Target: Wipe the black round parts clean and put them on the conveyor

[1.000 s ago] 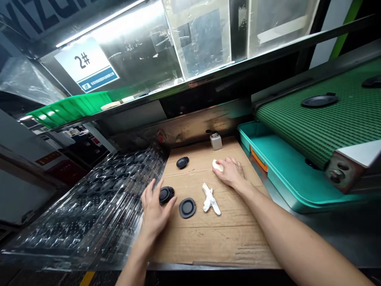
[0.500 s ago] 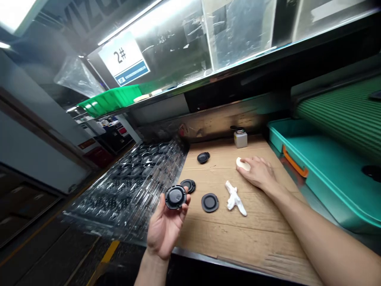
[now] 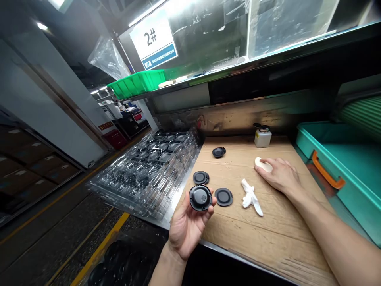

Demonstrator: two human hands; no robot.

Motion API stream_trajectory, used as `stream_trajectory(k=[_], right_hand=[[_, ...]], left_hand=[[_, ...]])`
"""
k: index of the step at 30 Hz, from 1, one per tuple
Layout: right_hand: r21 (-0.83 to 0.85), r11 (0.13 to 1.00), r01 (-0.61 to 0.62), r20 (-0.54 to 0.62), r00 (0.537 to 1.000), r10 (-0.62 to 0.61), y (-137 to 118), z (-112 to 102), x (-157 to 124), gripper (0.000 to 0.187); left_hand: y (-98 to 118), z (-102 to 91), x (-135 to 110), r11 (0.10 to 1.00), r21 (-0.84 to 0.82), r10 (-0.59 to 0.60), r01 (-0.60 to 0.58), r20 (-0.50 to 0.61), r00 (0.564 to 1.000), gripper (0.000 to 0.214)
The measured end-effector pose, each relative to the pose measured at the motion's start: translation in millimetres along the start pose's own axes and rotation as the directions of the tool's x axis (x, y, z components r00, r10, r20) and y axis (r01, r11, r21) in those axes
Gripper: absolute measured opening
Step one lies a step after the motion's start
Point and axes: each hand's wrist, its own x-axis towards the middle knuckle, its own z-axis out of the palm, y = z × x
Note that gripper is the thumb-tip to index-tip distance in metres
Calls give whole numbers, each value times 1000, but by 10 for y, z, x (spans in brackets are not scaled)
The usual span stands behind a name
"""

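Observation:
My left hand [image 3: 187, 226] holds a round black plastic cap [image 3: 200, 197] by its rim, palm up, over the near edge of the cardboard-covered bench [image 3: 268, 234]. Behind it on the cardboard lie a small stack of black caps [image 3: 201, 177], a single flat cap [image 3: 224, 196] and another black part [image 3: 219, 151] farther back. My right hand [image 3: 281, 174] rests on the bench with its fingers curled over a small white pad [image 3: 263, 164]. A crumpled white cloth [image 3: 251, 196] lies between the two hands.
A clear blister tray [image 3: 154, 167] holding several black caps sits left of the cardboard. A small white bottle [image 3: 262, 137] stands at the back. A teal bin [image 3: 342, 167] with an orange handle is at right, a green crate [image 3: 137, 83] on the upper shelf.
My left hand took a black cap from the stack and lifted it towards me. The camera view swung left. My right hand stayed on the white pad.

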Motion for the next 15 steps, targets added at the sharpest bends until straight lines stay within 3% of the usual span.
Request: stream_trajectory(k=[11,15], right_hand=[[8,1000,0,-2,1000,0,-55,-74,-21,48],[23,1000,-8,2,1000,8,-73,-97,-27,48]], left_hand=[[-56,-49,19,999,29,-26,25,14,1000,46],[-90,-71,42,975,221,13,-16,16,1000,47]])
